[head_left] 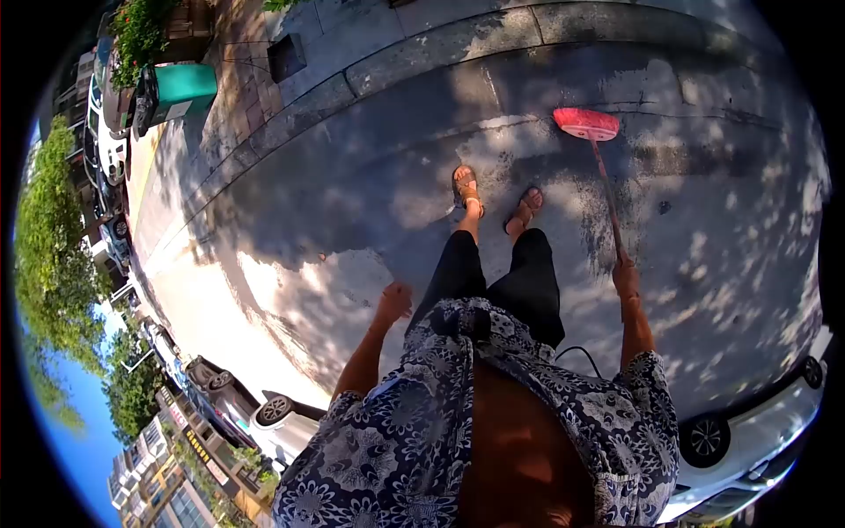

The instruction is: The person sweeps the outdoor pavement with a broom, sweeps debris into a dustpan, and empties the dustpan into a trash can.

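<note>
A broom with a wide red head lies against the grey pavement at upper right, below the kerb. Its thin handle runs down towards me, and my right hand is wrapped round the upper end. On the other side, my left hand hangs beside my thigh, away from the broom. Its fingers look loosely bent and nothing shows in them. My sandalled feet stand on the ground to the left of the broom head.
A stone kerb curves along the far side. A green bin stands at upper left near a planter. Parked cars line the left, and a silver car is close behind me at lower right. Sunlight and tree shade mottle the road.
</note>
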Tool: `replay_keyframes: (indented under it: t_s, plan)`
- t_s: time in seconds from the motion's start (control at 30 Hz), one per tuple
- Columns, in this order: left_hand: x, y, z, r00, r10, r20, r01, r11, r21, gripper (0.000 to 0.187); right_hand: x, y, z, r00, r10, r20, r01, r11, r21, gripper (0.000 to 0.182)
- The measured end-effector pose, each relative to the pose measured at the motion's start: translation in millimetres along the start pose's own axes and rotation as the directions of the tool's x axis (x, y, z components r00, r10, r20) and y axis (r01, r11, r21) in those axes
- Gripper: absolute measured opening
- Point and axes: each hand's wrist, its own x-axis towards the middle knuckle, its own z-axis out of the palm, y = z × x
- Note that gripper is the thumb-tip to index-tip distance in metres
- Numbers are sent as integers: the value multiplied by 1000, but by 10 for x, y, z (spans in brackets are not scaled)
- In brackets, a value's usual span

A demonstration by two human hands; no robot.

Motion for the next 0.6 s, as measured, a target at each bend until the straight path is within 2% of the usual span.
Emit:
replay_keyframes:
  t_s: [0.03,0.07,0.1,0.13,0.17,0.27,0.4,0.5,0.57,0.6]
  plan:
    - [35,-87,41,1000,-2,11,2,1000,3,24,-469,160,92,1000,-11,-12,12,998,54,48]
    - [135,-233,63,1000,7,21,-7,1000,-28,26,-939,57,-27,977,153,148,-143,987,-79,49]
    - [179,-267,89,999,-14,33,16,998,-53,26,-1409,226,89,972,141,189,-155,986,63,51]
    - [242,-273,113,998,-34,44,37,996,-78,27,-1875,195,65,941,238,239,-246,969,3,49]
    - [325,-253,119,997,-49,54,55,993,-105,27,-2254,317,171,920,250,302,-243,968,-60,46]
    - [662,-345,153,990,95,107,-77,983,-167,29,-2914,249,40,798,359,485,-374,925,-69,37]
    - [494,48,162,994,105,-35,-111,930,-350,30,-2914,67,-354,711,370,598,-505,860,68,26]
    - [373,-90,195,994,77,-73,-103,871,-480,31,-2522,-123,-753,673,354,649,-593,783,187,21]
    - [293,-276,255,997,58,-57,-79,851,-519,30,-2248,-278,-1001,651,343,677,-649,714,263,19]
    - [272,-379,286,994,59,-90,-94,878,-470,29,-2088,-354,-1127,649,336,683,-666,685,295,19]
